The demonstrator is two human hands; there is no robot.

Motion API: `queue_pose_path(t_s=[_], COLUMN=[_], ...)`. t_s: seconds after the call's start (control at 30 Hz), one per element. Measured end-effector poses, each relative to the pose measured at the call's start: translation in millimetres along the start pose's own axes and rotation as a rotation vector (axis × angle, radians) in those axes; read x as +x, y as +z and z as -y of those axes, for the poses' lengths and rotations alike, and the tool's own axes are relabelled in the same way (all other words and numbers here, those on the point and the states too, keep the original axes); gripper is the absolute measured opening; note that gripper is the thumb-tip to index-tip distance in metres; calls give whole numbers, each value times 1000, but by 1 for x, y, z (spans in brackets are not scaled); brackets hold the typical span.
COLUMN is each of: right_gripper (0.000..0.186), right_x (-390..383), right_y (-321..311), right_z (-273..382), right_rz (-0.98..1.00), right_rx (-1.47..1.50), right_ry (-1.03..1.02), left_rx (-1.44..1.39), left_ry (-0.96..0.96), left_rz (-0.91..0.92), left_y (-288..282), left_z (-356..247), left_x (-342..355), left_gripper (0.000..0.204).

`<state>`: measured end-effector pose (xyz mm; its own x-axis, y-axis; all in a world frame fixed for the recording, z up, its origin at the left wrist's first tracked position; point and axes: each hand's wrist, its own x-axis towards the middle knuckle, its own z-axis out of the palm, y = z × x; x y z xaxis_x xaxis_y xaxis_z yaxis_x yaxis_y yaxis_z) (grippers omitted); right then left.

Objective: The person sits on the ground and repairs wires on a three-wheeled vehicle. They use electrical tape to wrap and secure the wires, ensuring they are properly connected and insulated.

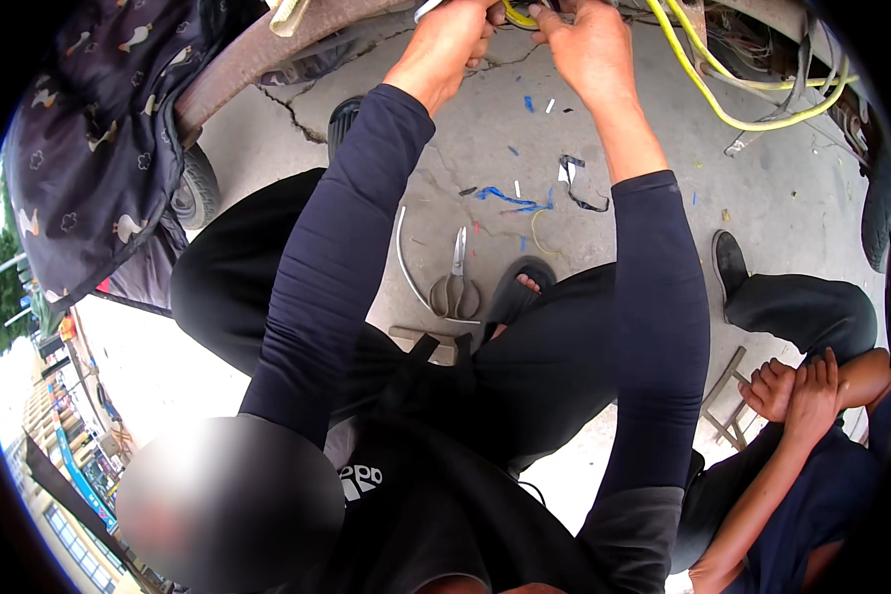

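At the top edge my left hand (445, 45) is closed, its fingertips partly out of view, beside a thin pale piece (428, 6) that I cannot identify. My right hand (589, 49) is just right of it, thumb and fingers pinched at a short stretch of yellow cable (520, 14); the ends of what they grip are cut off by the frame. More yellow cable (762, 125) loops down from the rusty metal frame (208, 89) at the upper right. On the concrete below my hands lie scissors (457, 272) with grey-brown handles and a pale curved tube (406, 259).
A dark printed cover (89, 178) hangs over the left side, near a tyre (196, 193). Blue and white scraps (515, 200) lie on the floor. At lower right another person sits with hands (792, 391) together, near a small stool (723, 406).
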<state>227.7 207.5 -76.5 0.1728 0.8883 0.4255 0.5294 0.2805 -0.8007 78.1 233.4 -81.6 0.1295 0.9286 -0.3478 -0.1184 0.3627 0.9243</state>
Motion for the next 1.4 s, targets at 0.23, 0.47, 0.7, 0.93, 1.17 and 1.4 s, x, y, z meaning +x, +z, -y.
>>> queue_pose_path(t_s=[0.23,0.47,0.7,0.93,1.17,1.4], right_gripper=[18,8,13,19,15,23], right_x=[-16,-22,-24,-29,-24,-5], right_y=[-13,-19,13,23,-20,-17], right_z=[10,27,56,62,10,23], right_rz=[-215,-116,0,185,-178,69], right_rx=[-381,-718,-882,-772,-310,-108], right_ry=[-232,-421,-642,-487,-413,-21], left_rx=[406,680,725,731,219,-57], left_ry=[473,564,848,814,185,-63], left_rz=[-108,-252,-484,-419,-330,-69], left_y=[0,12,17,34,56,26], left_z=[20,34,93,101,29,3], left_x=[9,8,32,33,8,10], left_gripper=[40,47,25,38,51,39])
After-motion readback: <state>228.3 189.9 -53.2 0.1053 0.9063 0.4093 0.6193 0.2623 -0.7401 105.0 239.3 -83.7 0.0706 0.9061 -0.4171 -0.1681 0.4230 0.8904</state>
